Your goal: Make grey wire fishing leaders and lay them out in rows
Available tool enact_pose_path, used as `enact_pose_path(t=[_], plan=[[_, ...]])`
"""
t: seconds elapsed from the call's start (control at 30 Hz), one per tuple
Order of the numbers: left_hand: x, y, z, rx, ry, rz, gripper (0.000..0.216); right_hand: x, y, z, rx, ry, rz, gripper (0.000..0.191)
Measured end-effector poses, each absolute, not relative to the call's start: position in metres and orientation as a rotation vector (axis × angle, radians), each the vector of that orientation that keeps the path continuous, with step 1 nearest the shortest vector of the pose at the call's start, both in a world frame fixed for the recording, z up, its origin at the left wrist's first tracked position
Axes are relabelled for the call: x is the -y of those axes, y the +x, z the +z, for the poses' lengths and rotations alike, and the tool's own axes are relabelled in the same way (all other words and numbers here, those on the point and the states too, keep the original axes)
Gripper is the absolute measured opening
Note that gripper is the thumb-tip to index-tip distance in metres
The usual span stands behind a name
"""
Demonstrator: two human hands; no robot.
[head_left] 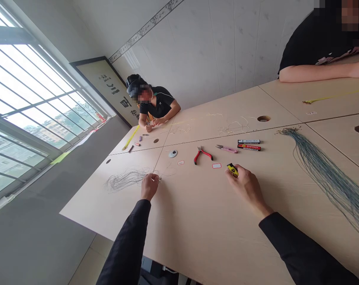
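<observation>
My right hand (248,184) is closed around a yellow and black lighter (232,170), held just above the table. On the left, my left hand (150,186) pinches the end of a bundle of thin grey cords (127,179), which fan out to the left over the tabletop. Small metallic bits (159,180) show beside its fingertips. Beyond my hands lie red-handled pliers (203,154) with their handles spread, pink thread snips (227,149), a white lighter (248,141) and a red lighter (249,147).
A thick bundle of blue-green cords (324,166) runs along the table's right side. Small labels (216,166), a round white disc (172,154) and loose pale threads (234,126) lie farther back. One person (158,105) sits across the table, another person (316,51) at upper right.
</observation>
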State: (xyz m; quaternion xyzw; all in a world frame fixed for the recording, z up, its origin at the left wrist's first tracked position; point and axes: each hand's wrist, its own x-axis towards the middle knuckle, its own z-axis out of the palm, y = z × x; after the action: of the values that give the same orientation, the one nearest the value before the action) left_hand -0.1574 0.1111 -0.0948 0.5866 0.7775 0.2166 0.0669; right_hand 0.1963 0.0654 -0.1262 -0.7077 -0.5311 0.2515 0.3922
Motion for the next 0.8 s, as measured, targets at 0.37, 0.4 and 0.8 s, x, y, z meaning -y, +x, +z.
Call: enact_pose_path(t=[0.37, 0.4, 0.8], plan=[[-0.1099, -0.1628, -0.0975, -2.325, 1.722, 0.669, 0.015, -0.0661, 0.197, -0.1278, 1.356, -1.822, 0.662, 0.025], [-0.1099, -0.1628, -0.097, -2.325, 1.711, 0.675, 0.014, -0.066, 0.1969, -0.1277, 1.354, -1.824, 0.664, 0.025], [-0.105, -0.1615, -0.0905, -2.231, 1.628, 0.826, 0.014, -0.0663, 0.1969, -0.1282, 1.358, -1.799, 0.635, 0.024]])
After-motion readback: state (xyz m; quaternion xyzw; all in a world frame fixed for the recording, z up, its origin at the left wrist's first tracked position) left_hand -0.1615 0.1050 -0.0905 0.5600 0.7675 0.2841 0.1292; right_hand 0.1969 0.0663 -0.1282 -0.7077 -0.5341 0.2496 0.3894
